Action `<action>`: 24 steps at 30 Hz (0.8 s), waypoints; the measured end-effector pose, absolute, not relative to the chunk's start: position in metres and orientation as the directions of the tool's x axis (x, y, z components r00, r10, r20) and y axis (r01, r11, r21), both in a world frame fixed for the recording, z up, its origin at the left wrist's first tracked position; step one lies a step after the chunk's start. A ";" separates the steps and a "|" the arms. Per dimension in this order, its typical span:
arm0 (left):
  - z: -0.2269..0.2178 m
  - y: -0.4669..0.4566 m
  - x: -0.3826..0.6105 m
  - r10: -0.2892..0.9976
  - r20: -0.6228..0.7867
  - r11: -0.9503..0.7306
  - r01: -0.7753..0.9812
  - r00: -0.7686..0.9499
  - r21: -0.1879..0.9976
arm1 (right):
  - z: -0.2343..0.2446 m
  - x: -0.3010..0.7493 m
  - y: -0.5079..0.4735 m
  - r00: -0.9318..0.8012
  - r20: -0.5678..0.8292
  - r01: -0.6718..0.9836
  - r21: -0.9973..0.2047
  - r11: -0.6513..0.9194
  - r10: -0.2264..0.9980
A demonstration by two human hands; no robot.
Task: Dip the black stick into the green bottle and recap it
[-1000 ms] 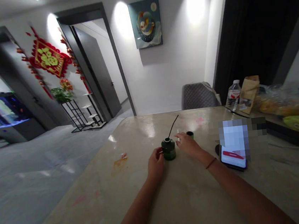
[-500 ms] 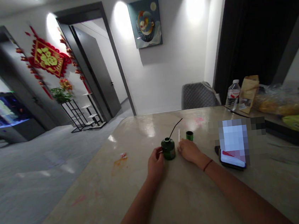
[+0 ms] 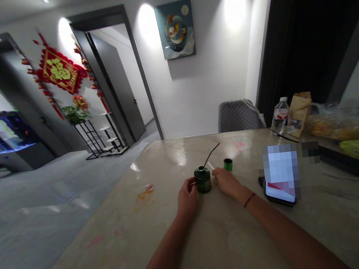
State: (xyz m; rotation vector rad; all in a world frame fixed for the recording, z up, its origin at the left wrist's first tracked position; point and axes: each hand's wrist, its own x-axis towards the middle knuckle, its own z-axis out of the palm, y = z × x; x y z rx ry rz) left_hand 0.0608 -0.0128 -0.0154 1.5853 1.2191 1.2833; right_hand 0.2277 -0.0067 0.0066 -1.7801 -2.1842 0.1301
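A small dark green glass bottle (image 3: 203, 182) stands upright on the table, a label low on its right side. From its open mouth a thin, bent black stick (image 3: 211, 152) leans up to the right. My left hand (image 3: 187, 193) is curled against the bottle's left side, thumb and fingers closed on it. To the right of the bottle, my right hand (image 3: 226, 180) pinches a short thin white stick (image 3: 210, 165), which tilts up to the left. Just beyond that hand sits a small green open-topped cap (image 3: 228, 164), its lower part hidden.
A phone (image 3: 280, 192) with a lit screen lies to the right, partly blurred out. Further back are a water bottle (image 3: 280, 115), a paper bag (image 3: 299, 113) and plastic bags (image 3: 341, 121). A small red-white scrap (image 3: 148, 187) lies left. A grey chair (image 3: 239, 116) stands behind the table.
The white stick in my right hand has swung from nearly upright to leaning left toward the bottle. My left hand and the bottle have stayed in place.
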 end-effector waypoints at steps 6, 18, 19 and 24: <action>-0.015 -0.013 0.061 0.966 0.256 -0.256 0.234 0.033 0.938 | 0.016 0.232 -0.011 -0.058 0.113 0.961 -0.265 0.086 0.992; -0.015 -0.012 0.061 0.971 0.237 -0.238 0.205 0.030 0.950 | 0.045 0.252 -0.009 0.070 0.147 0.920 -0.392 -0.007 0.987; -0.015 -0.013 0.061 0.971 0.236 -0.237 0.211 0.029 0.948 | 0.050 0.254 -0.009 0.065 0.177 0.909 -0.417 0.015 0.982; -0.015 -0.013 0.061 0.971 0.238 -0.238 0.219 0.025 0.946 | 0.065 0.259 -0.009 0.003 0.292 0.853 -0.500 0.150 0.956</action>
